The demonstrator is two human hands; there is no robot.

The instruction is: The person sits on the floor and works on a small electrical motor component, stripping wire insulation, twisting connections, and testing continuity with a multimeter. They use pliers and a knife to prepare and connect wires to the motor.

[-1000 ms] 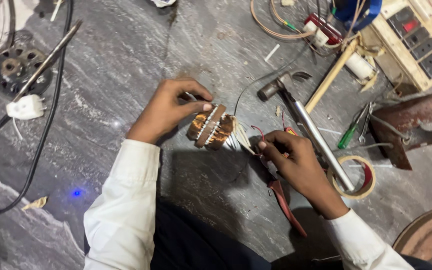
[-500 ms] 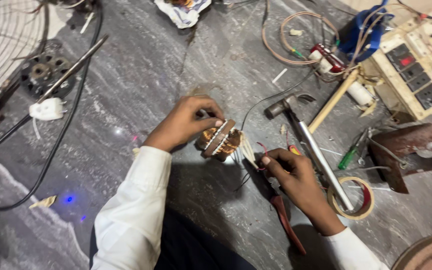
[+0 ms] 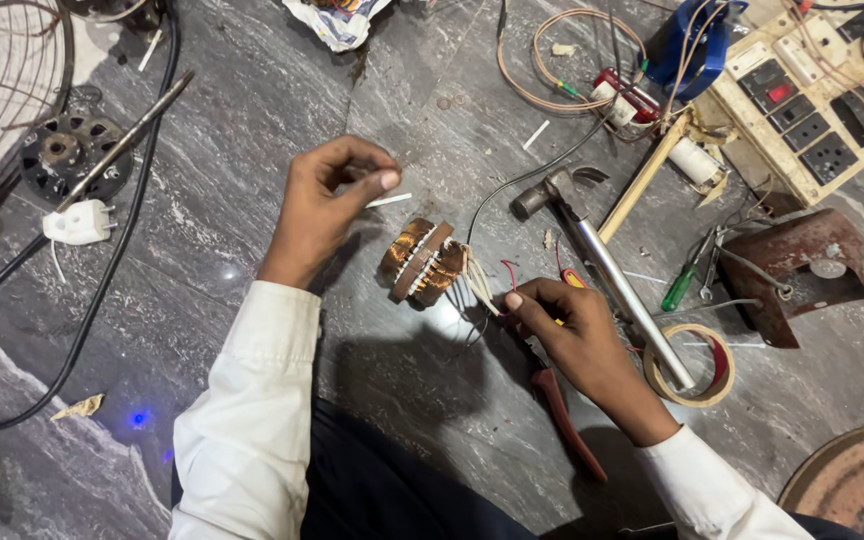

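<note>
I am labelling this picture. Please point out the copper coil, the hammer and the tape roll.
copper coil [image 3: 422, 262]: head view, on its middle band.
hammer [image 3: 607, 270]: head view, on its metal handle.
tape roll [image 3: 668, 385]: head view, on its left rim.

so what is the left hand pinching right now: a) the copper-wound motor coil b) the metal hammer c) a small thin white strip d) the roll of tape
c: the left hand pinches a small thin white strip between thumb and forefinger, raised clear of the copper-wound motor coil, which stands on the grey stone floor.
</note>
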